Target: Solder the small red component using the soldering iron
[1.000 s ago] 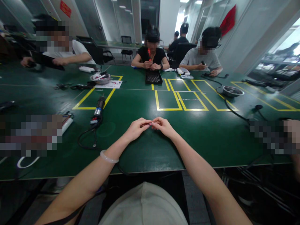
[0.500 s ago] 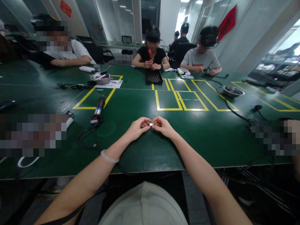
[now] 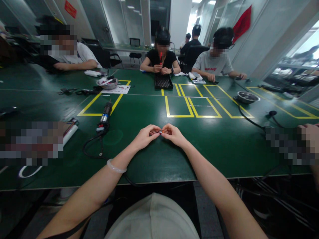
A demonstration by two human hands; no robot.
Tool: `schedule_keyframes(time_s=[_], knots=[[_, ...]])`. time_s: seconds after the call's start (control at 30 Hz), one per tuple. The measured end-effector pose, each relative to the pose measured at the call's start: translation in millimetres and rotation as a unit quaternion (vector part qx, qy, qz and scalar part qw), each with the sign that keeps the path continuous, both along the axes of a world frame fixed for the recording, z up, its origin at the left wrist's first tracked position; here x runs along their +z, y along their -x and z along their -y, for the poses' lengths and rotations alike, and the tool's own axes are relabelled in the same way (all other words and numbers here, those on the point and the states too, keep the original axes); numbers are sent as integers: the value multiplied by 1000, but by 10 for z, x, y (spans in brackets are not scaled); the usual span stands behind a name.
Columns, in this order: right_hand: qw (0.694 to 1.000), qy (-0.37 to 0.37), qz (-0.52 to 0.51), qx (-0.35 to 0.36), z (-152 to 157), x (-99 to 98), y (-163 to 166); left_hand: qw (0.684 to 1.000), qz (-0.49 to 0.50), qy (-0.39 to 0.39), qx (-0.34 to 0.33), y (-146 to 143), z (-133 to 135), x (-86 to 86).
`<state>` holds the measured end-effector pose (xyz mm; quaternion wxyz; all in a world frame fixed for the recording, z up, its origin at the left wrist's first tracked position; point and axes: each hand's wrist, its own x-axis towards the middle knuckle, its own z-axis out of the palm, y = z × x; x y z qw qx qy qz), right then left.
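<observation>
Left hand [image 3: 145,137] and right hand [image 3: 173,135] meet fingertip to fingertip, both apparently pinching a small part [image 3: 160,132], its detail too fine to identify, over the near side of the green tabletop [image 3: 159,162]. Judged progress: handling under way, part not yet set down; what is finished or left cannot be told. Farther out, a corded tool [image 3: 105,114] lies at left, print on a paper sheet [image 3: 122,89] is illegible, and a co-worker's grey shirt [image 3: 224,63] reads "wassup".

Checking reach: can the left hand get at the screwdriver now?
Probably yes: the left hand has nothing visible between it and the screwdriver, though its fingers are on a small object.
</observation>
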<state>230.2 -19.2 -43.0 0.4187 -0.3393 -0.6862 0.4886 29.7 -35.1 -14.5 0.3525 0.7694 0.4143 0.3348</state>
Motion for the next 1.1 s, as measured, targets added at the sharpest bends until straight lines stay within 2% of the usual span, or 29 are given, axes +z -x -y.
schedule_keyframes(time_s=[0.13, 0.23, 0.3, 0.37, 0.47, 0.57, 0.63, 0.77, 0.93, 1.1], knots=[[1000, 10, -2, -13, 10, 22, 3, 996, -49, -61, 38, 123, -48, 78], [1000, 19, 1, -15, 16, 29, 6, 972, -146, -131, 127, 388, -122, 169], [1000, 20, 0, -16, 16, 30, 9, 936, -225, -161, 217, 650, -162, 220], [1000, 19, -1, -14, 15, 28, 12, 886, -299, -166, 315, 947, -177, 248], [1000, 18, 2, -11, 13, 19, 15, 817, -394, -98, 410, 1356, -144, 246], [1000, 19, 11, -8, 10, 6, 15, 793, -441, 27, 419, 1608, -92, 222], [1000, 21, 16, -8, 10, 0, 13, 792, -447, 64, 411, 1684, -78, 206], [1000, 23, 19, -5, 10, -5, 7, 792, -444, 62, 414, 1769, -118, 179], [1000, 20, 22, -7, 1, -26, 7, 789, -448, 123, 403, 1888, -190, 135], [1000, 19, 25, -1, 2, -34, 16, 783, -462, 104, 402, 1797, -177, 139]])
